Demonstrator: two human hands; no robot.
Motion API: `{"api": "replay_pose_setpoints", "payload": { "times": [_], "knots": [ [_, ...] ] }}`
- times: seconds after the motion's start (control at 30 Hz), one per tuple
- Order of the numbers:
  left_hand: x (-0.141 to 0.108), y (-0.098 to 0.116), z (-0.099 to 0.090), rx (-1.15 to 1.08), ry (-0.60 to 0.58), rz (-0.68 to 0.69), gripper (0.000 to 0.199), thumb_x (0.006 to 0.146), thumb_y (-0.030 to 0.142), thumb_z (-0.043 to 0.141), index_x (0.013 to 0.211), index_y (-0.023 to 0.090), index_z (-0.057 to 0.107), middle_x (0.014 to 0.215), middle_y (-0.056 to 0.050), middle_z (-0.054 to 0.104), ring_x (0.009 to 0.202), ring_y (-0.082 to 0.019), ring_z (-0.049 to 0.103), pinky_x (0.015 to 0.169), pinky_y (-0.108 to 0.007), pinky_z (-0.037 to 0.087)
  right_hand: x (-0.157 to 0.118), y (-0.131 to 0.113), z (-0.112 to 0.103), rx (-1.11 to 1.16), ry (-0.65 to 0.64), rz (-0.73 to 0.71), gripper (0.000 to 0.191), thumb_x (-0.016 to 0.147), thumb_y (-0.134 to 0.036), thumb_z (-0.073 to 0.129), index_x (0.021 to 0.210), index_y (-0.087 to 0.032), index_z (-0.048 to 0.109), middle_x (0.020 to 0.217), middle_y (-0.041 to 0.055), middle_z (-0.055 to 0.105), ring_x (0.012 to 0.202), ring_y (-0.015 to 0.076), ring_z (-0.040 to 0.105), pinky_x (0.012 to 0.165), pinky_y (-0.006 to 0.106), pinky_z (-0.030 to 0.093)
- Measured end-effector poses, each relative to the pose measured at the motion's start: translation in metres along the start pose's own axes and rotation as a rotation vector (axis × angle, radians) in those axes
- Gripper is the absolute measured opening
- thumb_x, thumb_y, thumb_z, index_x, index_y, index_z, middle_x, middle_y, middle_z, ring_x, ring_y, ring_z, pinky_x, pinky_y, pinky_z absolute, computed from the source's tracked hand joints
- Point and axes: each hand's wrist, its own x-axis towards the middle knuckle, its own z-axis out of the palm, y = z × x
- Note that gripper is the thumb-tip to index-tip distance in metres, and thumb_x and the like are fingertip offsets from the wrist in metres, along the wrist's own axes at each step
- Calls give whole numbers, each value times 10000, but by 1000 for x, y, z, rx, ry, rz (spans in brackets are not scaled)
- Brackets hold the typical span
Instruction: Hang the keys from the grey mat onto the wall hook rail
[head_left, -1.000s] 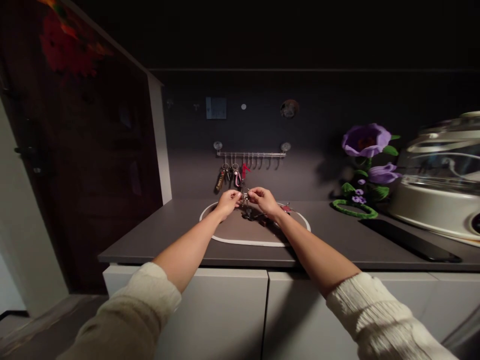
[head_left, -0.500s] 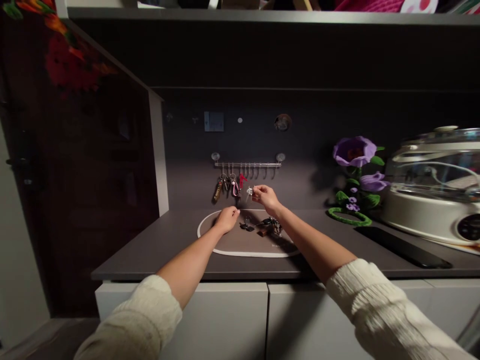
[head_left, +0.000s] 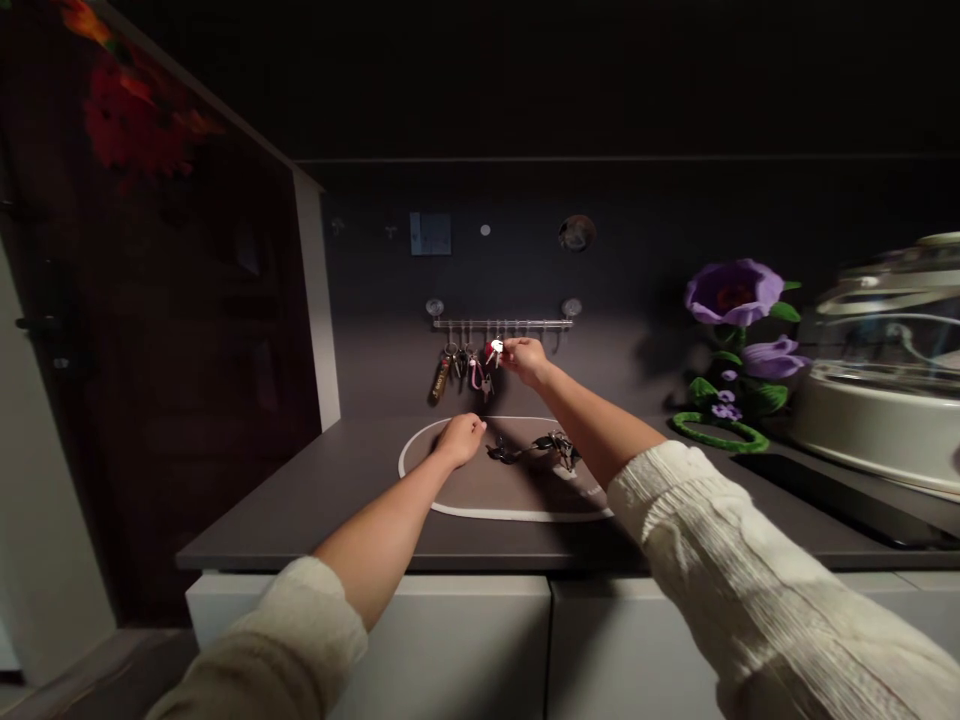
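My right hand (head_left: pixel 526 360) is closed in a pinch on a small bunch of silvery keys (head_left: pixel 495 350), just below the clear hook rail (head_left: pixel 517 324) on the wall. Several key bunches hang from the rail's left hooks, among them one with a brown tag (head_left: pixel 439 381) and one with a pink strap (head_left: pixel 475 373). Low over the left part of the brown oval mat (head_left: pixel 495 490), my left hand (head_left: pixel 462 438) has its fingers curled together; whether it holds anything is hidden. Dark keys (head_left: pixel 501 452) and a larger key bunch (head_left: pixel 561 449) lie on the mat.
At the right stand purple knitted flowers (head_left: pixel 735 293) with a green ring base. Beside them are a cream appliance with a clear lid (head_left: pixel 885 410) and a flat black object (head_left: pixel 832 495). An overhanging shelf is above, and a dark door (head_left: pixel 172 400) is at the left.
My right hand has risen with the keys to the rail's hooks. My left hand has stayed low over the mat. The view has shifted slightly, and the upper shelf's contents have left it.
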Motion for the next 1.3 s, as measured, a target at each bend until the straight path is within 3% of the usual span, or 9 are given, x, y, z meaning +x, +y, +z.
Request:
{"api": "replay_pose_setpoints", "payload": {
  "times": [0.23, 0.6, 0.93, 1.3],
  "knots": [
    [1, 0, 1, 28, -17, 5, 263, 805, 286, 407, 726, 157, 622, 671, -41, 624, 603, -128, 524, 582, -227, 350, 8, 1, 9, 78, 70, 65, 173, 718, 10, 477, 604, -116, 506, 531, 5, 571, 430, 52, 493, 486, 189, 465],
    [5, -5, 4, 37, -8, 2, 266, 808, 299, 411, 717, 157, 616, 669, -41, 625, 605, -132, 527, 583, -231, 350, 9, 9, 1, 86, 64, 106, 147, 708, 3, 508, 620, -112, 528, 513, 16, 562, 433, 62, 503, 486, 199, 481],
    [6, -7, 5, 48, 11, 14, 281, 808, 302, 411, 682, 159, 617, 660, -39, 626, 606, -131, 527, 605, -234, 366, 9, 19, -4, 47, 12, 68, 164, 736, -33, 481, 615, -139, 511, 438, -22, 505, 406, 58, 462, 479, 191, 449],
    [5, -5, 4, 33, 4, -15, 256, 799, 297, 425, 703, 161, 621, 661, -36, 629, 603, -131, 531, 590, -230, 363, 12, 27, 0, 8, 51, 44, 190, 728, -24, 457, 578, -138, 477, 425, -40, 477, 370, 46, 435, 438, 183, 424]
  ]
}}
